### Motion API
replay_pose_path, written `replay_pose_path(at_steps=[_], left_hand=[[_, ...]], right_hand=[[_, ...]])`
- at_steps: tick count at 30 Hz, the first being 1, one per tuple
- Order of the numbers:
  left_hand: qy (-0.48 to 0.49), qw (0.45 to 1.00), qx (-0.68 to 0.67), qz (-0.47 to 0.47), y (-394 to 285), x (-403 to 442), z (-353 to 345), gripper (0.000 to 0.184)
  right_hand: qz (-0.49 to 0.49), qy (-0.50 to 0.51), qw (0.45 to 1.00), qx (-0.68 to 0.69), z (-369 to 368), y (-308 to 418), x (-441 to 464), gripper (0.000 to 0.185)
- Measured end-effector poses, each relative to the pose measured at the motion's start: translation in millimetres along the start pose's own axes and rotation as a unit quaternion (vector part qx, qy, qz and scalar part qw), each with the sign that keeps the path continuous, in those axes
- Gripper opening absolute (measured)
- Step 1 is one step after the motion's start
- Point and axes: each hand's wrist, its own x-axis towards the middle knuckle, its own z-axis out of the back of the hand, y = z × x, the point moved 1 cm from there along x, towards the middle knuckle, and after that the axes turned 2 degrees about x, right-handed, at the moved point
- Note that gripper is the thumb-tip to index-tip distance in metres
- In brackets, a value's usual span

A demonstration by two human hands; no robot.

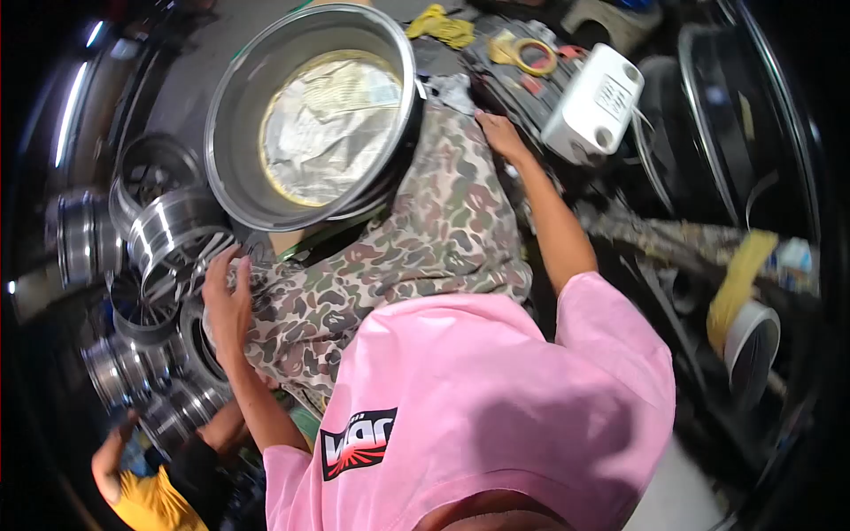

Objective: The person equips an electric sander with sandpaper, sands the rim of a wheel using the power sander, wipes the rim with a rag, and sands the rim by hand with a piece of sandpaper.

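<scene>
My left hand (227,296) is at the left beside my knee in camouflage trousers (354,292). Its fingers are apart and hold nothing. Resting by my other knee, my right hand (500,134) has its fingers stretched out, partly hidden, with nothing seen in them. Close to its fingertips is a crumpled grey-white rag (452,91). Between my knees stands a tilted wheel rim (232,133), its round opening covered inside by paper (332,124) with yellow tape round the edge.
Several metal wheels (177,230) are piled at the left. A person in a yellow top (159,500) is at the lower left. At the upper right are a tape roll (535,57), a yellow cloth (441,26) and a white box (595,104). Large dark rims (699,115) stand further right.
</scene>
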Motion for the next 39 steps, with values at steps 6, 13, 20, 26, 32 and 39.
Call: replay_pose_path(at_steps=[6, 13, 20, 26, 32, 39], left_hand=[[-0.141, 0.969, 0.036, 0.198, 96, -89, 17, 0.033], [-0.262, 0.922, 0.009, 0.285, 92, -94, -17, 0.036], [-0.263, 0.911, -0.026, 0.317, 88, -79, -14, 0.033], [-0.253, 0.916, -0.026, 0.311, 76, -53, -3, 0.029], [-0.240, 0.938, -0.026, 0.247, 63, -27, 2, 0.022], [-0.180, 0.972, -0.075, 0.133, 55, 11, 12, 0.018]], right_hand=[[0.179, 0.138, 0.938, -0.263, -53, -9, 160, 0.044], [0.260, 0.186, 0.845, -0.430, -98, -13, 251, 0.031], [0.225, 0.150, 0.877, -0.398, -96, -8, 260, 0.025], [0.123, 0.036, 0.991, -0.043, -51, 46, 200, 0.022], [0.303, -0.207, 0.906, -0.209, -17, 151, 95, 0.020], [0.208, -0.138, 0.952, 0.177, 15, 240, -23, 0.024]])
